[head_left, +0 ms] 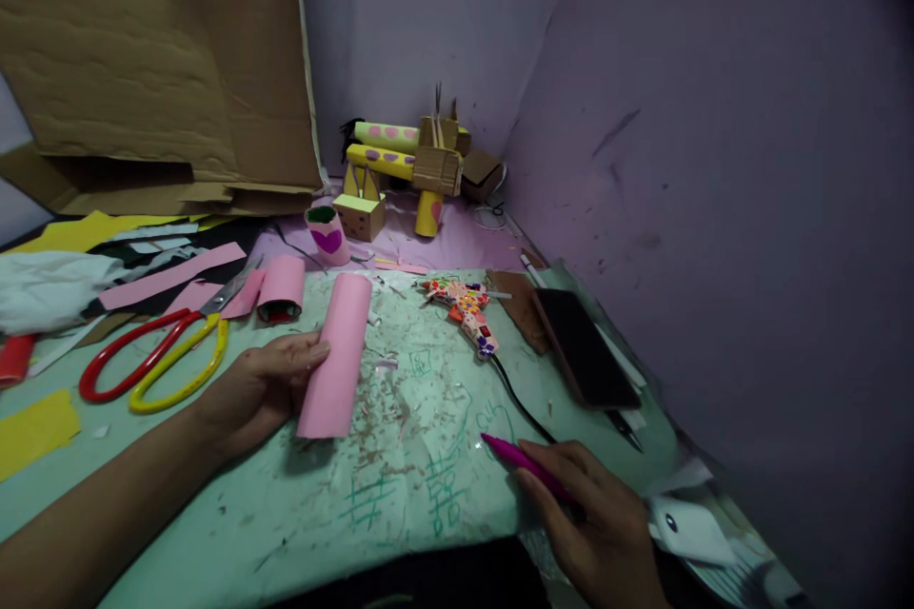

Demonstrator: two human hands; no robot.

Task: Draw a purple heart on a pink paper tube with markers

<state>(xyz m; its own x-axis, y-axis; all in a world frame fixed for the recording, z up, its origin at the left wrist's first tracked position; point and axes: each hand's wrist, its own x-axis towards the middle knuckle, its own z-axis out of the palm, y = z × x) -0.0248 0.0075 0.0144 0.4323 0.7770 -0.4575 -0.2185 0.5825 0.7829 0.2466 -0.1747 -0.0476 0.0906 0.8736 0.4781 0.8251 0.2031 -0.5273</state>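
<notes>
A long pink paper tube (339, 352) is held upright but slightly tilted by my left hand (268, 390), its thumb on the near side. My right hand (589, 514) grips a magenta marker (528, 464) low at the table's front edge, the tip pointing left toward the tube but apart from it. Left of the tube lies a short pink roll (281, 287), and behind it stands a pink tube with a purple heart (328, 236). Scissors with red and yellow handles (175, 352) rest near my left forearm.
A floral glue gun (464, 304) with a black cable lies mid-table. Right are a phone (584, 347) and a white device (689, 530). Yellow tube-and-cardboard figures (400, 162) stand at the back; a large cardboard sheet (157, 48) and paper scraps (171, 276) are left.
</notes>
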